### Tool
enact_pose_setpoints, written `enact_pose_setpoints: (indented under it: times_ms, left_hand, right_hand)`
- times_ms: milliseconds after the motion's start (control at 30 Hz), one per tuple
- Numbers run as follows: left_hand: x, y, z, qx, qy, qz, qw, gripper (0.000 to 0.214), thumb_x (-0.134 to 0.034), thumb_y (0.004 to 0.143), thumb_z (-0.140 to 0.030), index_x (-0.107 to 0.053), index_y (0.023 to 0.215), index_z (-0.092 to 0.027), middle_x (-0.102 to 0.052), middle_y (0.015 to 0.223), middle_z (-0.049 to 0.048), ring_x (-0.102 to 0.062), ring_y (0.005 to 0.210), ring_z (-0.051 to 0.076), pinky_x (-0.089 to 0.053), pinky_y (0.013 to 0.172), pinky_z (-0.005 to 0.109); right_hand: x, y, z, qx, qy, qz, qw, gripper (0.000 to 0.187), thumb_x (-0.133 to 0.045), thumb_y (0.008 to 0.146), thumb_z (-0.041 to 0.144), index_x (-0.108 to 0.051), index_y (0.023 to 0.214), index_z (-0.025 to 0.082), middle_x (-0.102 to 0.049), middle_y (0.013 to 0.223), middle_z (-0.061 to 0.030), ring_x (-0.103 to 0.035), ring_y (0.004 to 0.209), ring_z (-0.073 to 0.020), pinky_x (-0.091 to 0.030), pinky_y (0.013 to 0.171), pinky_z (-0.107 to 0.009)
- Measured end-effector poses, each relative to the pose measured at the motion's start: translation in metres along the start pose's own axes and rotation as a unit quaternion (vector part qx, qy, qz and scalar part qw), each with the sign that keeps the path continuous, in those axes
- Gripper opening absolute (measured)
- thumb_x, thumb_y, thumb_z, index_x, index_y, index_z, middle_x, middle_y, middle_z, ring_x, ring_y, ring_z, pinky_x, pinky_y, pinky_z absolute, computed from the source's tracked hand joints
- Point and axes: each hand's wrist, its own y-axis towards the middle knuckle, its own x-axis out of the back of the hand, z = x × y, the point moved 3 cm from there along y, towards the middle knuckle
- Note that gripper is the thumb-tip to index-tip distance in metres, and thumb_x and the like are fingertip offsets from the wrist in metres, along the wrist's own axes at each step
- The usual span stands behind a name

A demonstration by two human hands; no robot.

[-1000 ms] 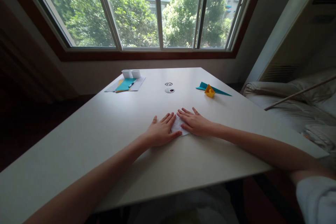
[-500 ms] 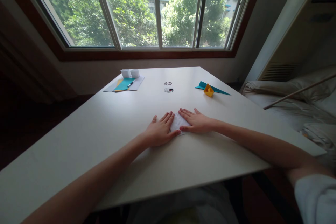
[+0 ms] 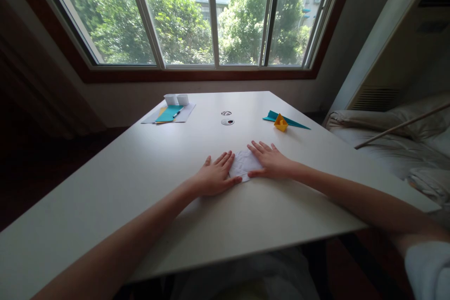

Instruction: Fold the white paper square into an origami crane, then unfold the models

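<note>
A creased, folded piece of white paper [image 3: 243, 163] lies flat on the white table [image 3: 168, 234] in front of me. My left hand [image 3: 216, 176] rests flat over its left edge, fingers stretched out. Across from it, my right hand [image 3: 270, 161] presses on the paper's right side with spread fingers and the thumb at the near edge. The paper's middle shows between the two hands, while both side edges are partly covered by fingers.
Farther right sit a yellow paper boat [image 3: 281, 123] and a teal paper plane [image 3: 288, 119]. Two round stickers [image 3: 227, 122] lie mid-table. At the back left are coloured sheets [image 3: 169, 113], a pen [image 3: 178, 112] and white paper boxes [image 3: 182, 100].
My right hand has slid to the right, away from my left hand, so more of the white paper shows. The left hand stays in place on the paper.
</note>
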Motion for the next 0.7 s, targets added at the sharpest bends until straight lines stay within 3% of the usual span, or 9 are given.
enact_pose_setpoints:
  times_ms: [100,200,300,367,467,567,700]
  left_hand:
    - [0.001,-0.006,0.005,-0.015,0.001,0.0,1.0,0.087,-0.015,0.079,-0.073,-0.001,0.143,-0.016,0.0,0.149,0.0094,-0.004,0.137,0.026,-0.008,0.105,0.055]
    - [0.003,-0.013,0.006,-0.027,0.027,-0.038,0.999,0.08,-0.019,0.081,-0.069,-0.014,0.142,-0.018,-0.013,0.148,0.0118,-0.01,0.136,0.028,-0.01,0.105,0.055]
    - [0.007,-0.016,0.001,-0.052,0.068,-0.106,0.991,0.064,-0.027,0.085,-0.061,-0.04,0.13,-0.017,-0.027,0.144,0.0142,-0.016,0.134,0.03,-0.016,0.105,0.054]
    - [0.009,-0.017,-0.005,-0.088,0.08,-0.136,0.984,0.051,-0.034,0.086,-0.055,-0.05,0.117,-0.017,-0.034,0.139,0.0153,-0.023,0.131,0.031,-0.024,0.102,0.05]
    - [0.011,-0.02,-0.018,-0.16,0.066,-0.15,0.973,0.034,-0.042,0.087,-0.045,-0.054,0.105,-0.019,-0.048,0.125,0.0128,-0.042,0.118,0.027,-0.034,0.096,0.044]
    - [0.012,-0.022,-0.031,-0.22,0.048,-0.144,0.963,0.025,-0.044,0.087,-0.035,-0.055,0.106,-0.022,-0.054,0.114,0.0084,-0.052,0.103,0.023,-0.039,0.091,0.04]
    - [0.012,-0.022,-0.041,-0.262,-0.009,-0.143,0.954,0.029,-0.039,0.09,-0.026,-0.053,0.116,-0.025,-0.056,0.109,0.0066,-0.051,0.102,0.019,-0.04,0.091,0.034]
  right_hand:
    - [0.008,0.001,0.003,0.019,-0.014,-0.066,0.998,0.088,-0.045,0.069,0.072,-0.022,0.14,0.026,-0.018,0.148,-0.0097,-0.017,0.132,-0.0357,-0.013,0.103,-0.059]
    - [0.018,0.002,0.001,0.049,-0.023,-0.117,0.992,0.061,-0.055,0.073,0.058,-0.045,0.127,0.03,-0.038,0.137,-0.0098,-0.034,0.123,-0.0338,-0.024,0.098,-0.055]
    - [0.023,0.003,0.0,0.105,-0.002,-0.097,0.99,0.026,-0.06,0.077,0.042,-0.065,0.096,0.026,-0.06,0.104,-0.0077,-0.053,0.097,-0.0249,-0.04,0.084,-0.04]
    - [0.024,0.004,0.0,0.147,0.025,-0.073,0.986,0.013,-0.059,0.079,0.033,-0.067,0.083,0.024,-0.065,0.086,-0.0048,-0.056,0.082,-0.0194,-0.043,0.074,-0.032]
    - [0.025,0.003,0.001,0.172,0.053,-0.081,0.98,0.014,-0.055,0.082,0.025,-0.068,0.081,0.021,-0.067,0.079,-0.0034,-0.057,0.075,-0.0161,-0.043,0.073,-0.029]
    - [0.024,0.002,0.002,0.173,0.051,-0.1,0.979,0.018,-0.053,0.083,0.026,-0.069,0.083,0.019,-0.069,0.082,-0.0051,-0.059,0.078,-0.0172,-0.044,0.076,-0.03]
    - [0.018,-0.001,0.005,0.198,0.035,-0.099,0.975,0.028,-0.049,0.085,0.03,-0.064,0.107,0.02,-0.065,0.108,-0.0054,-0.058,0.094,-0.0199,-0.043,0.085,-0.034]
